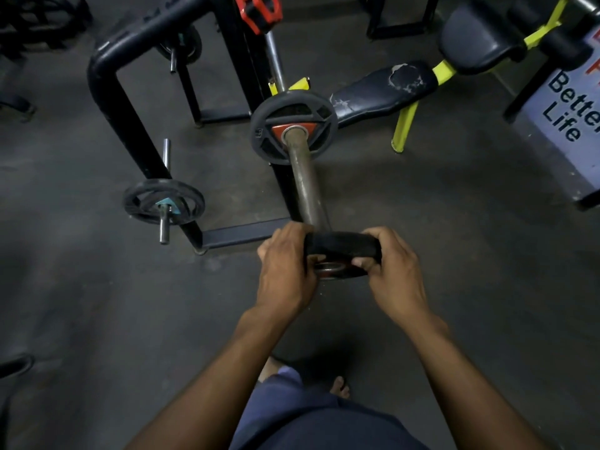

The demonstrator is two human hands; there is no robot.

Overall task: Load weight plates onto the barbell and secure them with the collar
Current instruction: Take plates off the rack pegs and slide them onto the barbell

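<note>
A person is looking down at their own two bare hands, which are holding a small black weight plate (342, 251) at the near end of a barbell sleeve (306, 190). The left hand (285, 271) is gripping the plate's left edge, fingers curled over the rim. The right hand (394, 271) is gripping the right edge, thumb pressing on the near face. The plate is sitting between the two grips, tilted so that its rim is facing up, with its metal-ringed centre hole showing just below. The plate is lying right at the sleeve's tip; whether the sleeve is already entering the hole cannot be told.

Farther along the sleeve, a larger grey plate (293, 125) with a red hub is sitting on the bar. A red and black collar (258, 11) is showing at the top, beyond it. To the left, a black rack (113, 92) is carrying a small plate (164, 204) on a peg. A dark padded bench (386, 89) with yellow legs is standing to the right. The floor (97, 303) is dark grey.
</note>
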